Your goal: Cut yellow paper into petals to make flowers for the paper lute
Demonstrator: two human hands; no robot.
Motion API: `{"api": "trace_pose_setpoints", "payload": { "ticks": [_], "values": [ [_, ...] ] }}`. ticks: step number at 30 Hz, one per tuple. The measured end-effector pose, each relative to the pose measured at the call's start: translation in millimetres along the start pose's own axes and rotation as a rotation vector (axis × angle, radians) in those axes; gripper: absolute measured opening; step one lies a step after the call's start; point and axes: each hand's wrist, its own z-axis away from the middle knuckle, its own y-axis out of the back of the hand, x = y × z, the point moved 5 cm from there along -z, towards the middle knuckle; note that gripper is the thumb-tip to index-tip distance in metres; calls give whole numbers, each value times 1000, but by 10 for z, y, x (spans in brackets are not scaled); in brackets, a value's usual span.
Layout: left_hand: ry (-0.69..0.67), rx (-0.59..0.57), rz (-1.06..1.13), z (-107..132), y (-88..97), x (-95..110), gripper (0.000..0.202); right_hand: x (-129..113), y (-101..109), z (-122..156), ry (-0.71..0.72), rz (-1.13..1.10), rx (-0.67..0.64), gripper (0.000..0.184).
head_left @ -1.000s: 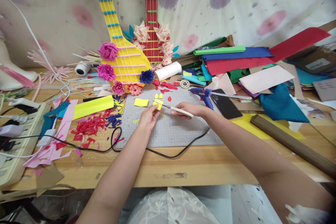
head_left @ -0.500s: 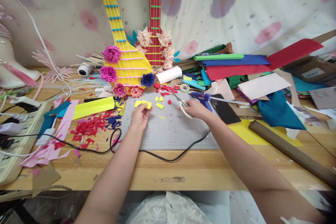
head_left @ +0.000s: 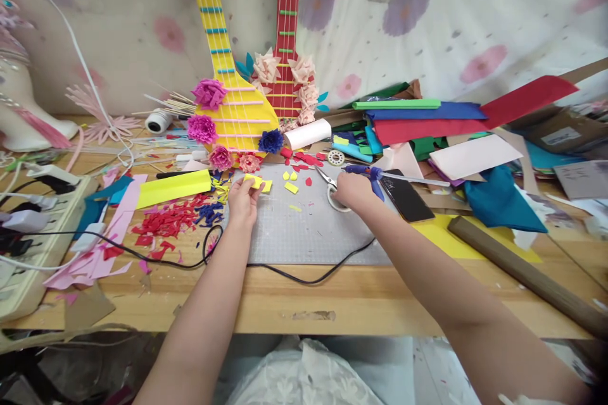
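Note:
My left hand (head_left: 244,205) is closed in a pinch on a small yellow paper piece (head_left: 253,182) above the left part of the grey cutting mat (head_left: 294,240). Another yellow piece shows just beside its fingertips. Over on the right, my right hand (head_left: 354,191) is closed around the handles of white-handled scissors (head_left: 338,202), palm down, with the blades pointing away and to the left. Its fingers are mostly hidden. Between the hands lie a yellow rectangle (head_left: 291,188), two small yellow petal-shaped pieces (head_left: 289,176) and a red petal-shaped piece (head_left: 308,181).
Yellow (head_left: 237,114) and red (head_left: 285,92) paper-flowered instruments stand behind the mat. A blue glue gun (head_left: 363,170) and black phone (head_left: 407,196) lie right. Red scraps (head_left: 166,218) and a power strip (head_left: 52,259) are left. A black cord (head_left: 304,281) crosses the front.
My left hand has shifted slightly left with the yellow piece. My right hand has turned more palm down over the scissors. The whole view has shifted a little.

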Motion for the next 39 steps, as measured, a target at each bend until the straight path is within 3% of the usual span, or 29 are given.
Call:
{"api": "trace_pose_setpoints", "payload": {
  "ticks": [3, 7, 10, 15, 20, 25, 30, 36, 39],
  "values": [
    [-32, -18, 2, 8, -15, 22, 17, -153, 100, 31, -125, 121, 162, 32],
    [-84, -27, -37, 40, -34, 2, 24, -511, -113, -56, 90, -159, 159, 30],
    [-113, -33, -83, 73, -45, -35, 31, -600, -357, -161, 113, -271, 147, 40],
    [-117, -65, -178, 112, -65, -90, 42, -701, -418, -180, 192, -529, 339, 31],
    [-75, -80, -290, 114, -70, -123, 42, -899, -495, -191, 336, -1047, 100, 39],
    [-37, -92, -323, 99, -68, -161, 40, -861, -610, -246, 278, -1275, 64, 44],
    [-86, -153, -288, 132, -124, -188, 47, -754, -665, -274, 170, -1487, 138, 46],
    [-246, -390, -285, 264, -275, -209, 44, -669, -675, -305, 54, -1649, 174, 48],
    [-238, -417, -356, 293, -295, -242, 31, -679, -677, -293, 47, -1658, 175, 48]
  ]
}}
